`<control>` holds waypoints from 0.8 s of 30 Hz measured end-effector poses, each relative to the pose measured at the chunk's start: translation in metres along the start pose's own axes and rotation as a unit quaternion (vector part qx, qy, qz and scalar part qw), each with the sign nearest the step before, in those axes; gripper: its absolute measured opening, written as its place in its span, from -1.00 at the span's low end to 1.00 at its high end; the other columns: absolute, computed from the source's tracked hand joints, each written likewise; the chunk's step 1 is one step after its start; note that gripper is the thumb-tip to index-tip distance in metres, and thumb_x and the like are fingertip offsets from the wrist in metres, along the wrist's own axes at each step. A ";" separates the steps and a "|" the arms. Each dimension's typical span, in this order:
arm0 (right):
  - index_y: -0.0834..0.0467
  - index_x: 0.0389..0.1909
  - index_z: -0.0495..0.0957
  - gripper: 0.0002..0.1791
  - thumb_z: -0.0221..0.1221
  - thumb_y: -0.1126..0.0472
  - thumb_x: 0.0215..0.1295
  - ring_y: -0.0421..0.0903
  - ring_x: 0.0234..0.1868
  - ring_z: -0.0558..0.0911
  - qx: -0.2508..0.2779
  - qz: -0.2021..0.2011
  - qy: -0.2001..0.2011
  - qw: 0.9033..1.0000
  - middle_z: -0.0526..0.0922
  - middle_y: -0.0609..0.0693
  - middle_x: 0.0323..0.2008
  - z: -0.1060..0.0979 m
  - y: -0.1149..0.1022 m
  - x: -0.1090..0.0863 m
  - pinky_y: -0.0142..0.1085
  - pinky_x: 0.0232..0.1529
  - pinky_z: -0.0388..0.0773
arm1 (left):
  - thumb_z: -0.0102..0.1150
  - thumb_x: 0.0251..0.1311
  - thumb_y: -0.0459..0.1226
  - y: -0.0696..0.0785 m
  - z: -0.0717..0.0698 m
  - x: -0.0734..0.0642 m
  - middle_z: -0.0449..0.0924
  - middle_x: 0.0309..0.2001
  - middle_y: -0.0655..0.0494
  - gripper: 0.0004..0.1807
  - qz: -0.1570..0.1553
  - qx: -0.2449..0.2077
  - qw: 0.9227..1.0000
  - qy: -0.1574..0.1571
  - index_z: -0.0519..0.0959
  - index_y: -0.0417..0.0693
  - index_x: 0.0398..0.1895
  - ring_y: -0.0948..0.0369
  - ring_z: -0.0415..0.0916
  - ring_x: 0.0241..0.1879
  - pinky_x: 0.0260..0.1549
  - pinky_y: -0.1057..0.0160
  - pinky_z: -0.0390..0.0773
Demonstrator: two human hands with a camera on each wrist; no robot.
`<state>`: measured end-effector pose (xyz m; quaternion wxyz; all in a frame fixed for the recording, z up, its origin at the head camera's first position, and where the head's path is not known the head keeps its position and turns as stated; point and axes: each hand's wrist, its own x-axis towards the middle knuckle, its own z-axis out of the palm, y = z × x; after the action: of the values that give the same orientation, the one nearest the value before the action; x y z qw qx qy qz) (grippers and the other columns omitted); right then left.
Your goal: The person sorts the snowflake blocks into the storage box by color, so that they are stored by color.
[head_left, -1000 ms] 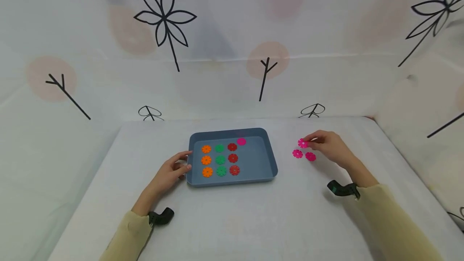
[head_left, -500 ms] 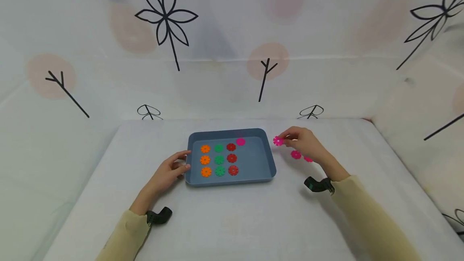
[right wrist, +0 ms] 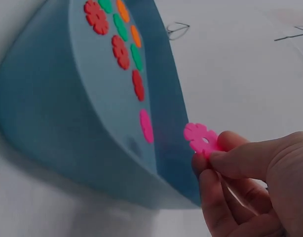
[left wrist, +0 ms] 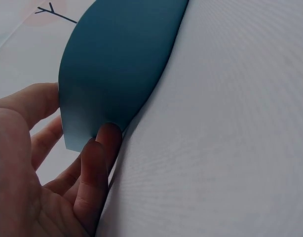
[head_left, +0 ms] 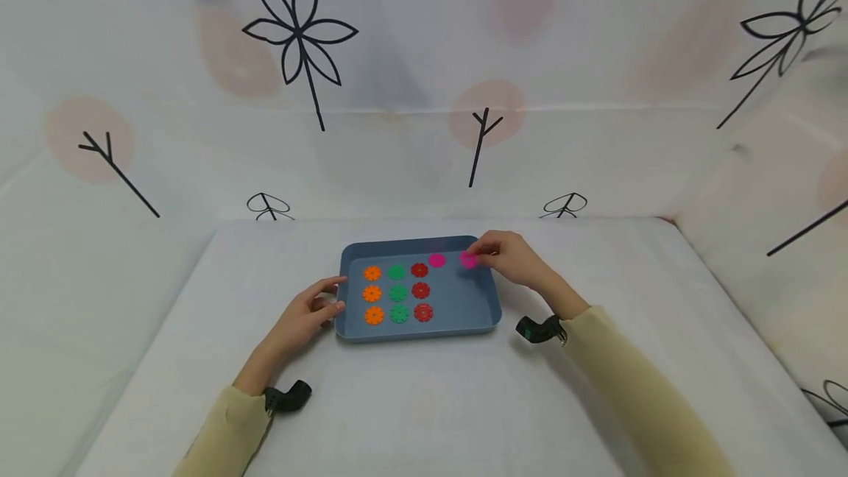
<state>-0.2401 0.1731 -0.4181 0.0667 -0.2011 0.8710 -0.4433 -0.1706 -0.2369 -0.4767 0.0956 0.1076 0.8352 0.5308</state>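
Note:
A blue-grey tray (head_left: 464, 315) holds a column of orange interlocking discs (head_left: 372, 293), one of green discs (head_left: 398, 293) and one of red discs (head_left: 420, 291). Flat in its far part, right of the red column, lies one pink disc (head_left: 436, 260). Between thumb and fingertips my right hand (right wrist: 250, 182) pinches another pink disc (right wrist: 197, 136), held above the tray's far right part. At the tray's left end, my left hand (head_left: 306, 316) grips the rim with thumb and index finger, while other curled fingers (left wrist: 92, 170) rest against the outer wall.
A white cloth covers the table (head_left: 411, 403). Behind it hangs a white backdrop (head_left: 391, 160) with black plant drawings. Each wrist wears a dark camera, the left one (head_left: 288, 397) low over the cloth. The right forearm (head_left: 556, 293) crosses the table's right side.
My right hand has carried its pink disc leftward from beside the loose pink discs to over the tray. Those loose discs are now out of sight behind the right arm. The left hand stays put.

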 end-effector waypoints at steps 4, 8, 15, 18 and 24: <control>0.16 -0.09 0.71 -0.81 0.21 0.38 0.35 -0.01 -0.07 0.64 0.006 0.007 -0.008 1.000 0.68 0.02 -0.12 0.009 -0.002 0.008 -0.11 0.00 0.59 | 0.22 0.37 -0.12 0.001 0.000 -0.001 0.38 0.20 -0.15 -0.42 0.003 0.002 1.000 0.001 0.37 0.04 0.43 0.07 0.51 -0.22 -0.26 0.24 0.58; 0.18 -0.08 0.71 -0.81 0.22 0.35 0.36 0.01 -0.06 0.63 0.015 0.011 -0.010 1.000 0.68 0.05 -0.11 0.017 -0.005 0.013 -0.10 0.02 0.58 | 0.22 0.37 -0.11 0.001 0.000 -0.002 0.38 0.20 -0.16 -0.41 0.004 0.007 1.000 0.001 0.36 0.04 0.43 0.09 0.51 -0.23 -0.27 0.24 0.57; 0.17 -0.12 0.72 -0.84 0.23 0.33 0.35 -0.01 -0.10 0.59 0.012 0.011 -0.009 1.000 0.68 0.02 -0.14 0.027 -0.008 0.026 -0.12 -0.01 0.54 | 0.22 0.37 -0.13 0.000 0.000 -0.002 0.37 0.22 -0.16 -0.41 0.004 0.003 1.000 -0.002 0.36 0.03 0.43 0.07 0.51 -0.23 -0.27 0.25 0.57; 0.18 -0.13 0.72 -0.84 0.22 0.34 0.35 -0.01 -0.11 0.58 0.011 0.006 -0.015 1.000 0.68 0.02 -0.15 0.029 -0.008 0.032 -0.12 -0.01 0.53 | 0.22 0.37 -0.14 0.000 0.001 -0.002 0.37 0.22 -0.16 -0.41 0.004 0.003 1.000 0.001 0.36 0.02 0.43 0.10 0.52 -0.24 -0.27 0.26 0.58; 0.19 -0.13 0.72 -0.84 0.22 0.31 0.36 -0.02 -0.08 0.59 0.043 0.005 -0.008 0.999 0.69 0.04 -0.11 0.033 -0.003 0.041 -0.15 0.00 0.50 | 0.22 0.37 -0.13 -0.001 0.000 -0.002 0.37 0.22 -0.15 -0.42 0.001 0.003 1.000 0.003 0.37 0.04 0.42 0.11 0.52 -0.25 -0.27 0.26 0.58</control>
<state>-0.2666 0.1306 -0.4331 0.0842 -0.1974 0.8514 -0.4786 -0.1685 -0.2376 -0.4772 0.0920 0.1070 0.8368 0.5291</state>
